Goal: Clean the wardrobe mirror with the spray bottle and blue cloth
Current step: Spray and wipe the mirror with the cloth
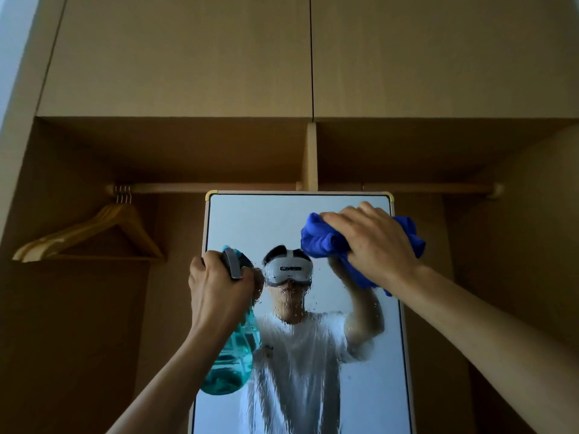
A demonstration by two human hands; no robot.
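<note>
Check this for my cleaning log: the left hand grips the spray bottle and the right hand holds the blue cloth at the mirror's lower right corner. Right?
One detail is off. The head view shows the right hand holding the blue cloth at the upper right corner of the mirror, not the lower. The left hand does grip the spray bottle.

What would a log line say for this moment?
left hand: grips spray bottle | right hand: holds blue cloth at mirror, upper right | mirror: droplets across middle
</note>
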